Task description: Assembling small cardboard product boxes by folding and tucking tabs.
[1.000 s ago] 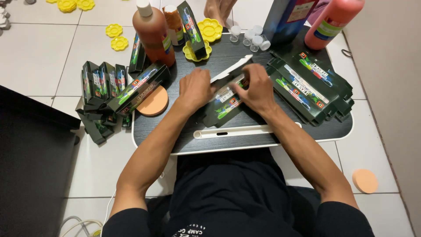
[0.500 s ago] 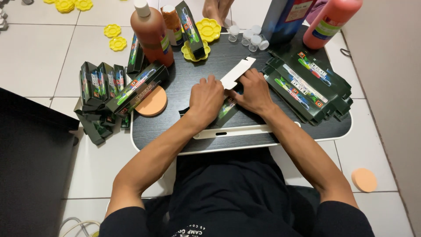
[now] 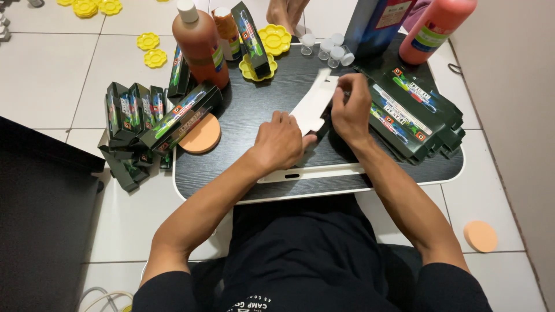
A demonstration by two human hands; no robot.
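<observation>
Both hands work on one flattened carton (image 3: 315,104) over a small black lap table (image 3: 254,110). Its white inner side faces up and a flap stands raised. My left hand (image 3: 280,141) pinches the carton's near end. My right hand (image 3: 352,107) grips its right edge, fingers curled over the dark printed side. A stack of flat dark green cartons (image 3: 413,112) lies just right of my right hand.
Folded green boxes (image 3: 136,110) crowd the table's left edge and the floor beside it. An orange bottle (image 3: 199,43), a blue bottle (image 3: 376,23), a pink bottle (image 3: 436,29), small clear vials (image 3: 329,46), yellow flower palettes (image 3: 274,37) and an orange sponge (image 3: 200,134) sit around. Another person's foot (image 3: 286,11) shows at the top.
The carton has been turned and unfolded, so its white inside now faces up with a flap raised. Both hands shifted up and right on the table.
</observation>
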